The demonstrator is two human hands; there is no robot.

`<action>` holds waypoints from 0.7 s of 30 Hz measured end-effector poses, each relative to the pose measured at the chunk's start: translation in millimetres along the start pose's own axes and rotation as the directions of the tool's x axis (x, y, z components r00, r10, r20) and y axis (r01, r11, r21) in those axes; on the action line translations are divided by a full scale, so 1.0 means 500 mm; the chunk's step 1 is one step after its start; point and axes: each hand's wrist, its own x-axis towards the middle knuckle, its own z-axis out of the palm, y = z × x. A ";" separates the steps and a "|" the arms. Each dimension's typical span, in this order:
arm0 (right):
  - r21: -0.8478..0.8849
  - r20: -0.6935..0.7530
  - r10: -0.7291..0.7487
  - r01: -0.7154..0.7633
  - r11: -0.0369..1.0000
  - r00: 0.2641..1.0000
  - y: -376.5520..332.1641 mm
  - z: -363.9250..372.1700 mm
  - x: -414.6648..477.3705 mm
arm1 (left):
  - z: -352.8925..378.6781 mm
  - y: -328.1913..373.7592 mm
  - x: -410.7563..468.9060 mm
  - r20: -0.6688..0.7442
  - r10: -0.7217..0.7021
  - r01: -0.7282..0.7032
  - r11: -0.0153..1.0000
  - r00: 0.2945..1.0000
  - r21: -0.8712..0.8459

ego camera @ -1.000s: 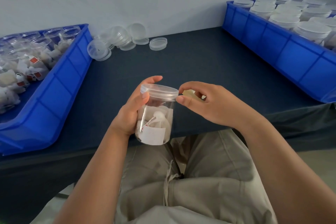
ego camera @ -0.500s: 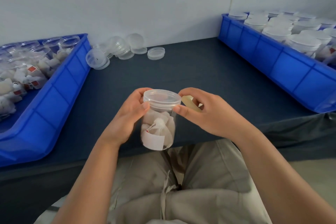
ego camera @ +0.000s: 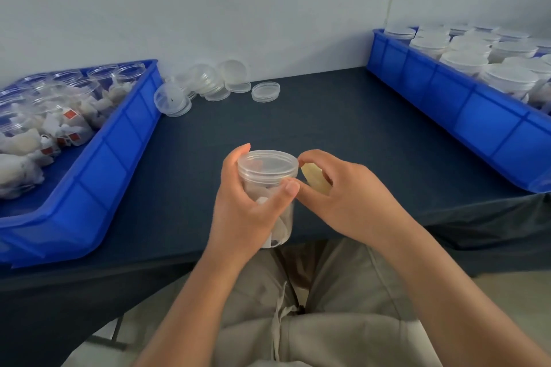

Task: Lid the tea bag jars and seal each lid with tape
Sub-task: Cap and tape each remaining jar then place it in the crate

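A clear plastic jar [ego camera: 269,176] with tea bags inside and a clear lid on top is held above the table's front edge. My left hand [ego camera: 244,211] wraps around its body, thumb across the front just under the lid. My right hand [ego camera: 343,199] is at the jar's right side, its fingers curled around a small yellowish roll of tape [ego camera: 316,180], with the fingertips touching the lid's rim. The tape strip itself is too thin to make out.
A blue bin [ego camera: 98,170] at the left holds open jars of tea bags. Another blue bin [ego camera: 465,110] at the right holds several lidded jars. Loose clear lids [ego camera: 214,83] lie at the back by the wall. The dark table [ego camera: 343,128] spans between the bins.
My left hand has shifted round the jar, so its thumb now lies across the front. The jar has turned and its white label is mostly hidden. My right hand stays at the lid's right edge.
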 end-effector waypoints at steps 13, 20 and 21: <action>0.038 0.171 -0.093 0.087 0.995 0.981 0.044 -0.030 0.016 | -0.018 -0.030 0.054 0.035 -0.022 0.023 0.999 0.999 -0.028; 0.017 0.155 -0.121 0.120 0.993 0.980 0.087 -0.052 0.037 | -0.033 -0.044 0.082 0.181 0.014 0.017 0.986 0.983 -0.168; 0.013 0.152 -0.109 0.108 0.994 0.982 0.093 -0.048 0.040 | -0.034 -0.048 0.085 0.197 0.021 0.017 0.982 0.980 -0.189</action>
